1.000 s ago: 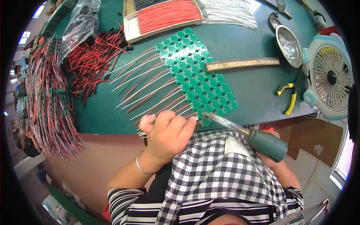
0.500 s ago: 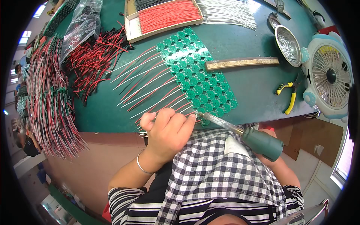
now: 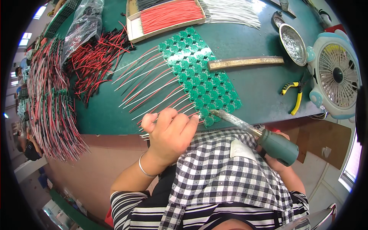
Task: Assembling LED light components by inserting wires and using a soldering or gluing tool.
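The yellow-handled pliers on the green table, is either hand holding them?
No, the yellow-handled pliers lie alone on the green table, while the right hand grips a green-handled soldering iron.

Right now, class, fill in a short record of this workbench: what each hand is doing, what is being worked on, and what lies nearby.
Left hand: left hand pinches thin wires at the panel's near edge
Right hand: right hand grips a soldering iron, tip at the panel's near corner
Workpiece: green panel of round boards with red and white wires fanning left
Nearby: yellow-handled cutters, small fan, metal dish
Surface: green table
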